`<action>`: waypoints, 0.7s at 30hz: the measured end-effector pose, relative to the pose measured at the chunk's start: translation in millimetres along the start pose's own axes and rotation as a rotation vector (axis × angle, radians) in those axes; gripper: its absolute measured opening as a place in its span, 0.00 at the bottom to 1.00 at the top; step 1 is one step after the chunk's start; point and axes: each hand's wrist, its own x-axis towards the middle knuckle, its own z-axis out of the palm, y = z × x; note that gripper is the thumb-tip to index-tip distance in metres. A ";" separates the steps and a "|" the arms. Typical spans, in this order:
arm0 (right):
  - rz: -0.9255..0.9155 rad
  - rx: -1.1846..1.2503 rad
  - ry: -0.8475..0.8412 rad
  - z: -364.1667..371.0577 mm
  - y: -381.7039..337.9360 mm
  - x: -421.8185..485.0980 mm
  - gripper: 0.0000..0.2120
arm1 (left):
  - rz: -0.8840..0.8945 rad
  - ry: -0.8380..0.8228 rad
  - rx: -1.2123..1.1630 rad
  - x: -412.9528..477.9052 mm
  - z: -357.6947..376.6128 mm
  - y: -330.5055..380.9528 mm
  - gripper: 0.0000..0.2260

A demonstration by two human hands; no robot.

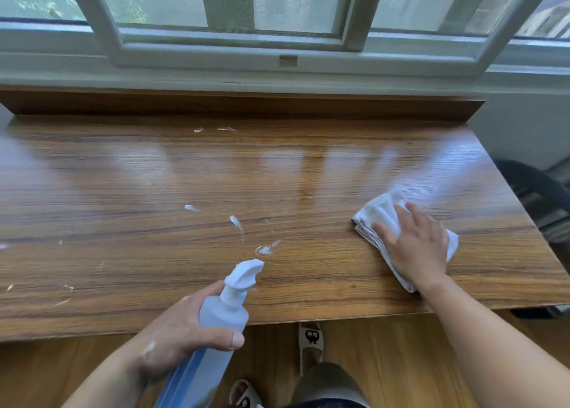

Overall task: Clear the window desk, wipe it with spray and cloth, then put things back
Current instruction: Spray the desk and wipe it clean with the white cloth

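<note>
Your right hand (416, 247) presses flat, fingers spread, on the cloth (382, 213) right of the bottle (222, 315), which your left fingers clamp. White smears (236, 222) beyond its nozzle may get missed on the worktop (123, 191).

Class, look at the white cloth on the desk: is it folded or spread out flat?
Folded. The cloth shows stacked layered edges at its left side under the right hand.
</note>
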 end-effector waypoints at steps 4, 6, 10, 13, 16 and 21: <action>-0.023 -0.003 -0.015 8.8 -38.2 -31.4 0.36 | 0.009 0.027 -0.016 -2.7 -12.1 -7.0 0.35; -0.153 -0.015 -0.008 19.3 -72.5 -62.4 0.34 | 0.015 0.035 -0.018 -4.0 -17.0 -8.7 0.35; -0.298 -0.023 -0.021 34.1 -138.0 -95.5 0.29 | 0.025 0.034 -0.072 -4.6 -24.4 -9.1 0.33; -0.267 0.014 -0.056 31.1 -167.3 -70.7 0.29 | 0.019 0.024 -0.101 -1.1 -28.5 -9.8 0.32; -0.245 0.047 -0.093 27.5 -193.5 -21.4 0.27 | -0.005 0.041 -0.112 6.3 -28.9 -11.2 0.31; -0.284 0.067 -0.115 25.6 -226.7 77.7 0.30 | -0.028 0.079 -0.106 20.2 -28.2 -9.7 0.30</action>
